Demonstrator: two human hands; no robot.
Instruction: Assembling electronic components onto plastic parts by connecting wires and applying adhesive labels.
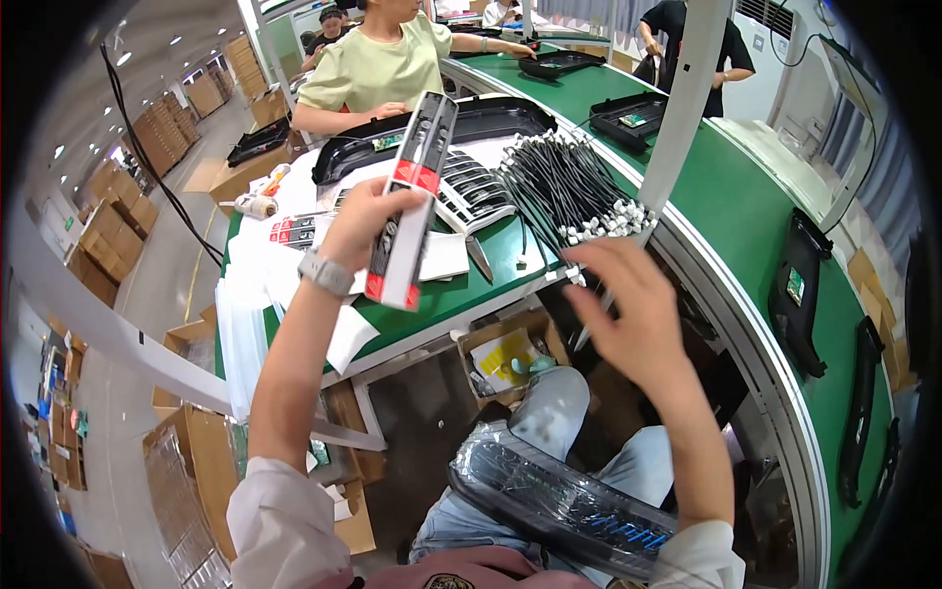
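My left hand [365,221] is closed around a long, narrow printed piece [428,137] in black, white and red, tilted upright above the table; whether it is a flat carton or a stack of cards I cannot tell. My right hand [628,309] holds nothing, its fingers apart, near the table's front edge. Just beyond it lies a big bundle of black cables [564,177] with white connectors [613,224]. A long black panel wrapped in clear film [559,491] rests across my lap. Behind the printed piece are several curved black-and-silver slotted parts [476,187].
A black housing [535,116] lies at the table's back, near a co-worker [378,69]. White sheets [245,324] hang over the left edge. On the right, a green conveyor [721,187] carries black housings [800,290]. A cardboard box [554,339] stands beneath the table; a metal post [677,108] rises beside the cables.
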